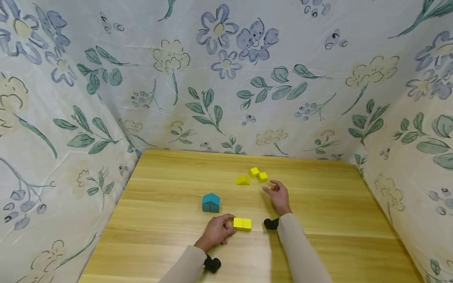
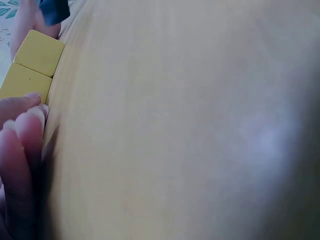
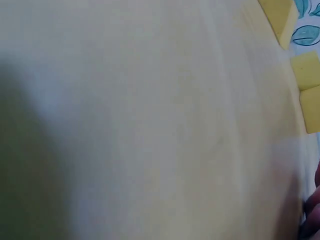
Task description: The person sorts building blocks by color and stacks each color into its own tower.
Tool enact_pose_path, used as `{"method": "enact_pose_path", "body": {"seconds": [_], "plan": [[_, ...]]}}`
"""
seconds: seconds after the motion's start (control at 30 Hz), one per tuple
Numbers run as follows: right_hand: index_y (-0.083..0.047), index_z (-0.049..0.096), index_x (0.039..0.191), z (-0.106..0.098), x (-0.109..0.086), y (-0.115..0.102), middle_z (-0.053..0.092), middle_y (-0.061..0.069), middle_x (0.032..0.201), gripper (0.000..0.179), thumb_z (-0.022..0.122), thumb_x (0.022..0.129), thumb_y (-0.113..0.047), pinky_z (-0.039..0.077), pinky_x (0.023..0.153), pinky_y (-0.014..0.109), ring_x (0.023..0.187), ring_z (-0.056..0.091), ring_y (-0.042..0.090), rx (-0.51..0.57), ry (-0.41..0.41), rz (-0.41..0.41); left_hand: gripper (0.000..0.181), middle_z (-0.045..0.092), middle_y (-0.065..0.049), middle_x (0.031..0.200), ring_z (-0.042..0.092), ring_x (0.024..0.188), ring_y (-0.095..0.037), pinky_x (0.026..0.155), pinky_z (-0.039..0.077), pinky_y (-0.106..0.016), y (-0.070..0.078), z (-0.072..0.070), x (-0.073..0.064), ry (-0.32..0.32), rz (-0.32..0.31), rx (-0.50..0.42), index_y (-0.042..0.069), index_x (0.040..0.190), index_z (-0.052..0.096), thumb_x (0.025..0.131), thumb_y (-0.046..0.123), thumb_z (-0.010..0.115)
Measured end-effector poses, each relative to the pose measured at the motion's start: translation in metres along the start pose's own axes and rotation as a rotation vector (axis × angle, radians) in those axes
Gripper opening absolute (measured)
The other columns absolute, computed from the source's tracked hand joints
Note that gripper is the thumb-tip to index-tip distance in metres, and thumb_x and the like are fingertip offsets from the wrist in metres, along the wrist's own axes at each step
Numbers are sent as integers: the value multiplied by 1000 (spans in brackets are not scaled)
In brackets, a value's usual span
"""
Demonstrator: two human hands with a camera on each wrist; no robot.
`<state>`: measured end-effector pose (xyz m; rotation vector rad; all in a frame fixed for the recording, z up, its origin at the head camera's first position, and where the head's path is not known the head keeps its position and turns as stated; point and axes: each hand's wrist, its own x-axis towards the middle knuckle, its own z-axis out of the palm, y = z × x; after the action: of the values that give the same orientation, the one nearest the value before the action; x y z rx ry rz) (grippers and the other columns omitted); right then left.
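Two yellow blocks lie side by side on the table, with my left hand at their left end. Its thumb and index finger pinch the left block at its edges; in the left wrist view the fingertips sit right against the nearer yellow block. Farther out, my right hand is held over the table with thumb and index finger apart and nothing between them. Just beyond its fingertips are two small yellow cubes, with a yellow triangular block to their left.
Left of centre stand blue blocks, a triangular one on top of two square ones. The wooden table ends at a floral cloth behind and at both sides. Black wrist straps stick out beside the sleeves.
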<state>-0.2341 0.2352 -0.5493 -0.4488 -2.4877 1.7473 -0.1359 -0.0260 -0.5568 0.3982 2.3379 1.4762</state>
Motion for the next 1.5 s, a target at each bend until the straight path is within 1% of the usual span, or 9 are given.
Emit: {"method": "enact_pose_path", "body": {"seconds": [0.07, 0.13, 0.27, 0.37, 0.57, 0.77, 1.03, 1.27, 1.5], "plan": [[-3, 55, 129, 4, 7, 0, 50, 10, 94, 50, 74, 87, -21, 38, 67, 31, 77, 41, 22, -54, 26, -9, 40, 58, 3, 66, 51, 39, -10, 39, 45, -24, 0, 0, 0, 6, 0, 2, 6, 125, 59, 87, 11, 72], [-4, 56, 129, 7, 13, 1, 51, 11, 95, 52, 75, 86, -25, 38, 74, 37, 78, 43, 24, -126, 53, -24, 40, 58, 3, 66, 50, 39, -9, 39, 45, -23, 1, 0, 0, 5, -1, -2, 6, 124, 60, 87, 10, 72], [-6, 59, 127, 13, 20, 4, 55, 12, 96, 53, 75, 84, -32, 28, 89, 49, 85, 49, 29, -258, 97, -43, 40, 59, 3, 65, 49, 38, -8, 38, 45, -23, -1, 2, 1, 2, 11, -13, 6, 124, 60, 86, 9, 73], [-7, 59, 127, 15, 23, 2, 55, 12, 97, 53, 74, 84, -35, 23, 90, 54, 89, 49, 31, -297, 100, -39, 40, 59, 3, 65, 49, 37, -7, 37, 45, -23, -3, 2, 2, 5, 19, -16, 6, 124, 60, 86, 9, 73], [-10, 60, 125, 20, 23, -7, 54, 13, 97, 51, 73, 84, -37, 20, 90, 55, 91, 46, 33, -308, 115, -6, 40, 58, 3, 65, 49, 37, -7, 37, 45, -24, -3, 1, 2, 7, 20, -16, 5, 124, 60, 86, 9, 73], [-12, 61, 125, 24, 25, -8, 56, 14, 102, 50, 73, 84, -38, 22, 91, 55, 95, 47, 34, -325, 143, 37, 39, 58, 3, 65, 49, 37, -7, 37, 45, -24, -3, 0, 3, 8, 20, -11, 6, 123, 61, 86, 9, 73], [-12, 60, 127, 26, 29, -9, 59, 17, 111, 55, 72, 83, -44, 22, 96, 58, 105, 48, 36, -378, 135, 72, 39, 58, 5, 64, 49, 36, -7, 38, 46, -24, -2, -1, 3, 6, 18, -8, 6, 123, 61, 86, 10, 73], [-13, 61, 128, 23, 30, -7, 58, 15, 107, 50, 68, 86, -40, 24, 89, 55, 100, 48, 34, -401, 97, 35, 40, 58, 4, 65, 49, 37, -6, 37, 44, -23, -1, -1, 2, 5, 12, -12, 6, 124, 61, 86, 9, 73], [-9, 62, 127, 16, 25, -3, 55, 12, 98, 47, 69, 87, -32, 24, 85, 53, 92, 46, 32, -369, 51, -26, 40, 58, 4, 65, 49, 37, -6, 37, 45, -22, -1, -1, 2, 2, 18, -4, 6, 124, 61, 86, 10, 73]]}}
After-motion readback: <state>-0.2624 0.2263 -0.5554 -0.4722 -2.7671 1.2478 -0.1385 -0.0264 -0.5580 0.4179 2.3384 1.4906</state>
